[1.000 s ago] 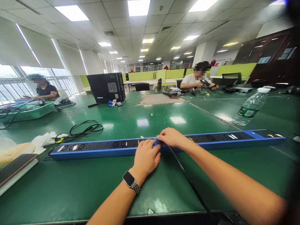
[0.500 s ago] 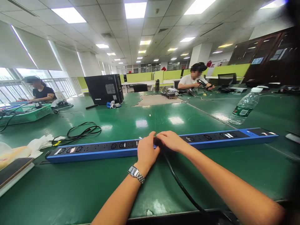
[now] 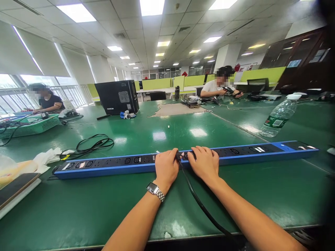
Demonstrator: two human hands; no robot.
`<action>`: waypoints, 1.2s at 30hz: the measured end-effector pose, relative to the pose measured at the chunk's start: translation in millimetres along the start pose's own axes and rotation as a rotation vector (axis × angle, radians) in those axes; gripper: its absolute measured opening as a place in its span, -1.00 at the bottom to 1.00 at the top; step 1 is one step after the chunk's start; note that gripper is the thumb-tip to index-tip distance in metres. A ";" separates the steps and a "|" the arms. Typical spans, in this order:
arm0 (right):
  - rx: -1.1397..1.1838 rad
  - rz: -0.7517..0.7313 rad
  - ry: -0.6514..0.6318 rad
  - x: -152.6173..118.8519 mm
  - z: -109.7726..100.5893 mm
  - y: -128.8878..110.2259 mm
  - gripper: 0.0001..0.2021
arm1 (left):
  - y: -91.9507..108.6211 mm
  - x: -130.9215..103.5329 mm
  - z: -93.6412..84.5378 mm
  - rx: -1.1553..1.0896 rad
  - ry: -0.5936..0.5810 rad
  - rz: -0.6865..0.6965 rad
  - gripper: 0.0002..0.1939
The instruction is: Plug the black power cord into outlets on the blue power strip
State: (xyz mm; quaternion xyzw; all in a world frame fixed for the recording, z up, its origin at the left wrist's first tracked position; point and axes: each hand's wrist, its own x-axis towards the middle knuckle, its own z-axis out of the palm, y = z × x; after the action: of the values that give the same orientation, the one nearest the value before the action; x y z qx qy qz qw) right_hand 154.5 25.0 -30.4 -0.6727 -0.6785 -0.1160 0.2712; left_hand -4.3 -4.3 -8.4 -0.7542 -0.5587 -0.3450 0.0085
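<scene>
A long blue and black power strip (image 3: 110, 170) lies across the green table. At its middle, my left hand (image 3: 166, 167), with a metal watch on the wrist, is closed on the plug (image 3: 178, 156) of a black cable (image 3: 200, 202). The cable runs from there down toward the table's front edge. Just right of the plug, my right hand (image 3: 205, 162) rests over the strip, its fingers bent over the top and far side. Whether the plug sits fully in a socket is hidden by my fingers.
A coiled black cable (image 3: 96, 143) lies behind the strip's left part. White tissue (image 3: 48, 158) and a dark flat object (image 3: 17, 188) are at left. A water bottle (image 3: 278, 118) stands back right. A computer case (image 3: 115, 97) and two people are farther off.
My right hand has come off the plug and moved right onto the strip, its fingers now over the top. My left hand stays at the plug. The view has shifted slightly.
</scene>
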 end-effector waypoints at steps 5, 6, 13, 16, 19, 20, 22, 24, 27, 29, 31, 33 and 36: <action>-0.006 -0.006 0.010 0.1 0.2 1.1 -0.61 | -2.9 -1.6 3.6 0.015 0.033 0.038 -0.72; -0.003 -0.007 0.010 0.2 0.1 1.3 -0.61 | -2.6 -1.4 3.9 0.019 0.036 0.045 -0.72; 0.018 -0.002 0.005 0.2 -2.8 1.9 -0.62 | 2.4 2.6 -3.0 -0.052 0.119 -0.063 -0.65; 0.025 -0.002 0.001 -0.7 -4.0 1.8 -0.61 | -10.0 -1.3 -10.2 -0.024 0.067 -0.077 -0.64; 0.036 0.006 -0.001 -1.0 -4.3 1.8 -0.61 | -30.7 -10.2 -21.5 -0.029 0.086 -0.056 -0.65; 0.039 0.005 -0.002 -0.9 -4.4 1.9 -0.61 | -36.8 -13.3 -25.9 -0.032 0.089 -0.052 -0.66; 0.044 0.001 -0.003 -0.9 -4.3 2.4 -0.61 | -45.3 -18.7 -34.6 -0.016 0.083 -0.056 -0.67; 0.045 0.001 -0.005 -0.9 -4.2 3.3 -0.60 | -48.5 -21.8 -42.0 0.002 0.068 -0.071 -0.68; 0.049 0.004 -0.009 -1.1 -3.8 4.4 -0.59 | -47.4 -23.1 -49.2 0.015 0.051 -0.108 -0.69; 0.053 0.002 -0.008 -1.2 -3.7 4.7 -0.59 | -45.8 -22.9 -52.6 0.020 0.053 -0.135 -0.70; 0.056 0.002 -0.006 -1.2 -3.9 4.5 -0.60 | -44.4 -22.5 -56.1 0.040 0.046 -0.150 -0.71; 0.059 0.004 -0.005 -1.3 -4.3 3.9 -0.61 | -43.2 -21.7 -60.3 0.090 0.018 -0.165 -0.71; 0.059 0.005 -0.009 -1.4 -4.8 3.1 -0.60 | -42.1 -19.9 -67.2 0.196 -0.040 -0.182 -0.71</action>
State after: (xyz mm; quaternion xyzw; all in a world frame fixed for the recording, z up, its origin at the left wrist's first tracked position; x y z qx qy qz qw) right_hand 158.6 21.5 -27.8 -0.6667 -0.6812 -0.0925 0.2881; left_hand -77.2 -31.9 16.6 -0.7027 -0.6558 -0.2731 0.0396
